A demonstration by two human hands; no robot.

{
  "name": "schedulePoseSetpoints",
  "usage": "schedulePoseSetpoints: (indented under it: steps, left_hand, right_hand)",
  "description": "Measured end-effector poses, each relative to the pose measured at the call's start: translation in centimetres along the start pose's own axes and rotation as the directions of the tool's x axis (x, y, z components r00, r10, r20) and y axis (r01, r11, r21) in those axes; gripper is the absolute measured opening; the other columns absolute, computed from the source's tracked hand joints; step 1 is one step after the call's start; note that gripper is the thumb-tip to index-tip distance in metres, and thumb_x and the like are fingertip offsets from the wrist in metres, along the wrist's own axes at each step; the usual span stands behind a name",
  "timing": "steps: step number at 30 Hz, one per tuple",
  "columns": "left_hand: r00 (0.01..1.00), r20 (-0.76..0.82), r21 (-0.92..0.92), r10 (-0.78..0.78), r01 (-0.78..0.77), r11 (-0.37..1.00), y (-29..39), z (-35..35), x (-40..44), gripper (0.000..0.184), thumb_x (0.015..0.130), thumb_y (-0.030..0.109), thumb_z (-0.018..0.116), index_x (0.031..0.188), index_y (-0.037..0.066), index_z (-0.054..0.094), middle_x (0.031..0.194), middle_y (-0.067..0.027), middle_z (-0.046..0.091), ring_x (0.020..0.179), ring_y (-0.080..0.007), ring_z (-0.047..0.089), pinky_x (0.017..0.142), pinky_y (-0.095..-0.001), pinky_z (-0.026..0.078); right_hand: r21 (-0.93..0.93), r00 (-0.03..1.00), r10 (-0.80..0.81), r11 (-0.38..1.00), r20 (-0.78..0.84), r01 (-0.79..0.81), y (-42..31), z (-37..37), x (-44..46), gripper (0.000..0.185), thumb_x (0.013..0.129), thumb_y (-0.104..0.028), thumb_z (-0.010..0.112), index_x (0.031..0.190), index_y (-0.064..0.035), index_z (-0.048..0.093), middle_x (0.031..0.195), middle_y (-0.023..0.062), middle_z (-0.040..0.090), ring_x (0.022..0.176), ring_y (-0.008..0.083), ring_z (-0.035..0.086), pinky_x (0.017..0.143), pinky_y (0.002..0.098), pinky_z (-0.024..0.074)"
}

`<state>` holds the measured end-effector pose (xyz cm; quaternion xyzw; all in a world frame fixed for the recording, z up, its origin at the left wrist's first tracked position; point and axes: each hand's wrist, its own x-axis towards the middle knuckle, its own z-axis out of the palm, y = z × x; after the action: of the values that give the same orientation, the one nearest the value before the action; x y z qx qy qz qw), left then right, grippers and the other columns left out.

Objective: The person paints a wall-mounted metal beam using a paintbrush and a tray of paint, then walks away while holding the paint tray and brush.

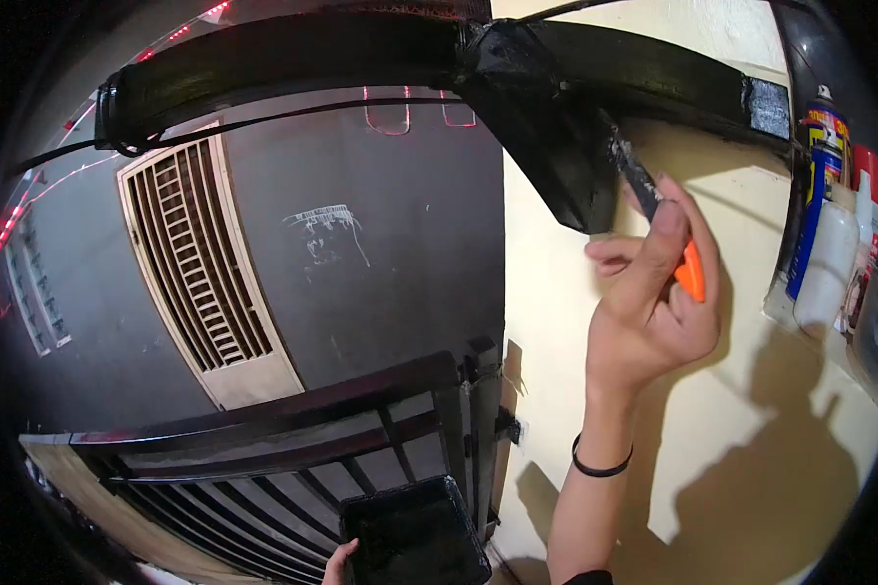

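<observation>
My right hand [654, 283] is raised and closed around a paintbrush [637, 178] with an orange handle, seen nearly edge-on. Dark smears and whitish streaks cover its head, and its tip meets or nearly meets the side of a black bracket [556, 146] under a black beam [302, 54]. Low in the view, my left hand [339, 564] grips the left rim of a black tray [415, 534]. Only a thumb and part of that hand show; its other fingers are hidden. The tray's inside looks dark and wet.
A black railing [263, 414] runs below, left of the tray. Spray cans [824, 146] and a white bottle [827, 263] crowd a shelf at the right. A dark cable [293, 119] stretches under the beam. The cream wall [576, 390] stands close behind my right arm.
</observation>
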<state>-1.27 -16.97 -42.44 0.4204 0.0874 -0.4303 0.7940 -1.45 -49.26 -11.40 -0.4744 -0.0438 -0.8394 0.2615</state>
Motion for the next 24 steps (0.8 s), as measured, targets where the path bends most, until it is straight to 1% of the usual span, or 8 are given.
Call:
schedulePoseSetpoints:
  steps: [10, 12, 14, 17, 19, 20, 21, 24]
  left_hand:
    - [0.997, -0.014, 0.015, -0.078, 0.078, 0.997, 0.3, -0.9, 0.0, 0.068, 0.09, 0.05, 0.055, 0.141, 0.006, 0.047, 0.137, -0.0165, 0.055, 0.123, -0.0355, 0.053, 0.104, -0.0494, 0.044]
    - [0.995, -0.009, 0.019, -0.101, 0.101, 0.995, 0.6, -1.1, 0.2, 0.068, 0.09, 0.05, 0.055, 0.141, 0.006, 0.047, 0.137, -0.0164, 0.055, 0.123, -0.0354, 0.053, 0.104, -0.0492, 0.044]
    - [0.991, -0.01, 0.023, -0.132, 0.132, 0.991, 0.9, -1.6, 0.3, 0.068, 0.09, 0.05, 0.055, 0.141, 0.006, 0.047, 0.137, -0.0164, 0.055, 0.124, -0.0353, 0.053, 0.104, -0.049, 0.044]
    - [0.981, -0.008, 0.041, -0.192, 0.192, 0.98, 1.8, -2.4, 0.3, 0.068, 0.09, 0.05, 0.055, 0.141, 0.006, 0.047, 0.137, -0.0163, 0.055, 0.124, -0.0352, 0.052, 0.104, -0.0488, 0.044]
    - [0.97, -0.008, 0.043, -0.241, 0.242, 0.969, 2.1, -3.4, 0.1, 0.068, 0.09, 0.05, 0.055, 0.141, 0.006, 0.047, 0.137, -0.0162, 0.055, 0.124, -0.0351, 0.052, 0.105, -0.0486, 0.043]
    - [0.964, -0.007, 0.047, -0.264, 0.264, 0.963, 2.2, -4.4, 0.0, 0.068, 0.09, 0.05, 0.055, 0.141, 0.006, 0.047, 0.137, -0.0162, 0.055, 0.124, -0.0351, 0.052, 0.105, -0.0485, 0.043]
    - [0.956, -0.009, 0.055, -0.293, 0.293, 0.954, 2.3, -5.4, -0.1, 0.068, 0.09, 0.05, 0.055, 0.141, 0.005, 0.047, 0.137, -0.0162, 0.055, 0.124, -0.035, 0.052, 0.105, -0.0485, 0.043]
    - [0.92, -0.015, 0.083, -0.392, 0.392, 0.916, 1.7, -10.8, 0.9, 0.067, 0.089, 0.048, 0.058, 0.14, 0.005, 0.048, 0.137, -0.0157, 0.055, 0.125, -0.0341, 0.052, 0.105, -0.0475, 0.042]
  right_hand:
    - [0.018, 1.0, 0.003, 1.0, -0.026, -0.003, 0.6, 0.4, 0.1, 0.039, 0.103, -0.025, 0.052, 0.114, 0.0119, 0.062, 0.085, 0.0198, 0.072, 0.057, 0.0142, 0.065, 0.054, 0.0213, 0.047]
    - [-0.115, 0.999, -0.008, 0.993, 0.038, 0.012, 0.6, -2.1, -0.5, 0.042, 0.104, -0.029, 0.048, 0.112, 0.0099, 0.063, 0.094, 0.0199, 0.072, 0.062, 0.0144, 0.067, 0.052, 0.0231, 0.0463]
    - [-0.483, 1.0, -0.01, 0.876, -0.019, 0.0, -0.3, -5.4, -2.8, 0.044, 0.102, -0.034, 0.048, 0.111, 0.0074, 0.063, 0.086, 0.0166, 0.07, 0.062, 0.0152, 0.066, 0.053, 0.0249, 0.047]
    - [-0.886, 0.993, -0.065, 0.459, -0.102, -0.061, -3.3, -10.2, -7.7, 0.048, 0.099, -0.042, 0.049, 0.108, 0.0038, 0.061, 0.075, 0.0115, 0.067, 0.063, 0.0163, 0.064, 0.054, 0.0275, 0.048]
    - [-0.801, 0.945, -0.012, 0.534, -0.328, -0.271, -6.3, -12.4, -11.5, 0.05, 0.1, -0.046, 0.046, 0.111, 0.0008, 0.059, 0.077, 0.0099, 0.065, 0.053, 0.0138, 0.053, 0.048, 0.0262, 0.0432]
    - [-0.546, 0.861, 0.127, 0.725, -0.493, -0.42, -8.3, -13.2, -13.6, 0.051, 0.102, -0.048, 0.042, 0.115, -0.0009, 0.057, 0.084, 0.01, 0.065, 0.042, 0.0109, 0.042, 0.041, 0.024, 0.038]
    - [-0.572, 0.869, 0.108, 0.712, -0.483, -0.406, -10.5, -14.1, -15.4, 0.051, 0.102, -0.048, 0.042, 0.115, -0.0009, 0.057, 0.084, 0.01, 0.065, 0.042, 0.0109, 0.042, 0.041, 0.024, 0.038]
    - [-0.97, 0.939, 0.273, 0.068, -0.209, -0.235, -18.5, -17.1, -20.4, 0.045, 0.104, -0.039, 0.045, 0.095, 0.0035, 0.058, 0.084, 0.0142, 0.064, 0.07, 0.0253, 0.06, 0.064, 0.0345, 0.0507]
